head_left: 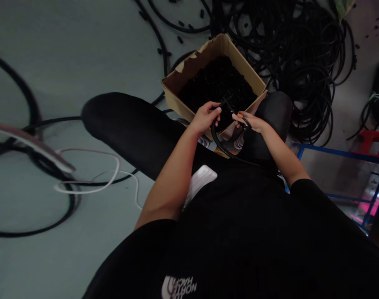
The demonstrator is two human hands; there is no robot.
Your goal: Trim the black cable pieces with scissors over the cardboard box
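My left hand (205, 117) is shut around a black cable (219, 143), which loops down toward my lap. My right hand (247, 121) pinches a small orange-handled tool (239, 115), and a short black cable end shows at its fingertips. The tool's blade or jaws are hidden. Both hands are above the near edge of an open cardboard box (192, 74). A dense mass of small black pieces (216, 83) fills the box. The box rests just beyond my knees.
A large heap of coiled black cable (289, 54) lies behind the box to the right. Loose black and white cables (92, 182) cross the pale green floor on the left. A blue metal frame (333, 151) and a red crate (373, 141) stand at the right. A white object (200, 182) rests on my lap.
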